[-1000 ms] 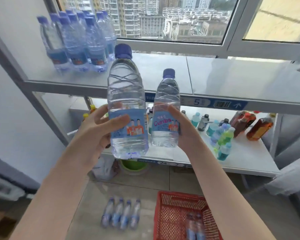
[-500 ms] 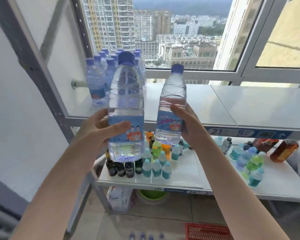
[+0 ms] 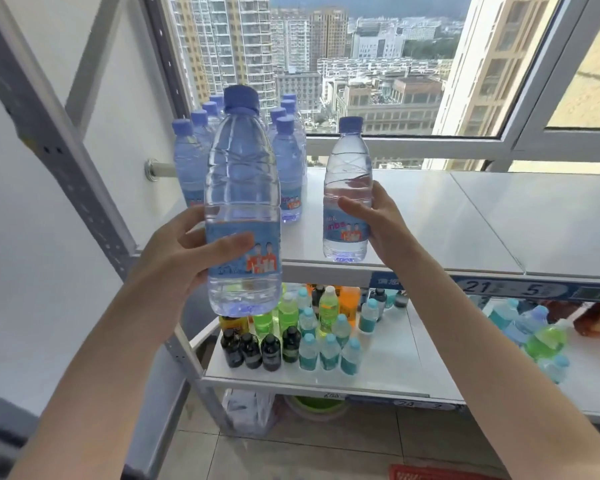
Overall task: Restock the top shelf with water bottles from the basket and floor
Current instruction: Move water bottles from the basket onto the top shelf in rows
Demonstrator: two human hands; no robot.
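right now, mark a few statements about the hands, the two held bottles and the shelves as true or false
1. Each hand holds a water bottle. True: the left hand grips the nearer bottle, and the right hand grips the farther bottle.
2. The farther bottle lies on its side. False: it is upright, at the front edge of the top shelf.
3. Blue-capped standing bottles are at the top shelf's left end. True.
4. The nearer bottle has a red cap. False: its cap is blue.
5. The lower shelf holds only water bottles. False: green, orange and dark small bottles stand there too.
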